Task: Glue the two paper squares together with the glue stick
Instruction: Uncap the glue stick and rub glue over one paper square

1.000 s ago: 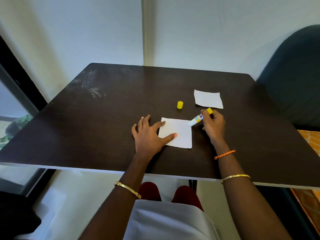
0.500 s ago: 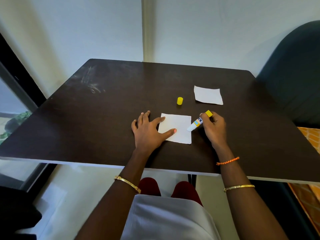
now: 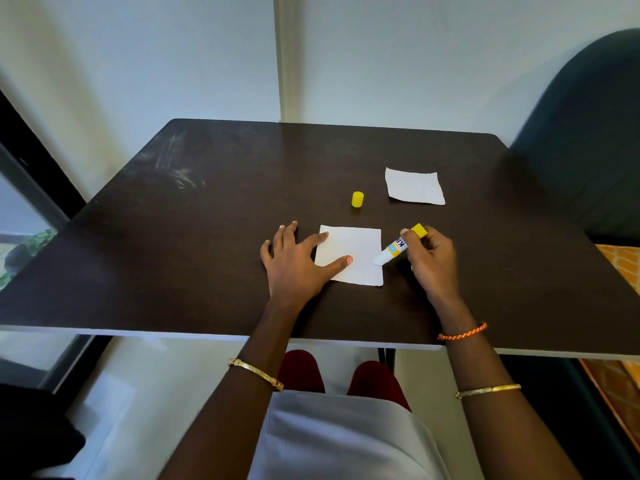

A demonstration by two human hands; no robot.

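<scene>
Glue stick (image 3: 394, 249) tip on flat white paper square (image 3: 356, 252), smooth dark table (image 3: 207, 237)

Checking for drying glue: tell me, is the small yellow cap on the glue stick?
No, the small yellow cap stands alone on the dark table, apart from the glue stick held by the right hand.

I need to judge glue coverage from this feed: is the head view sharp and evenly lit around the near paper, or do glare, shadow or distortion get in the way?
Head view: sharp at the near paper and glue stick; no glare there, only soft shadow under the right hand; the white paper looks nearly featureless, so glue cannot be made out; wide-angle bending at the table edges.
</scene>
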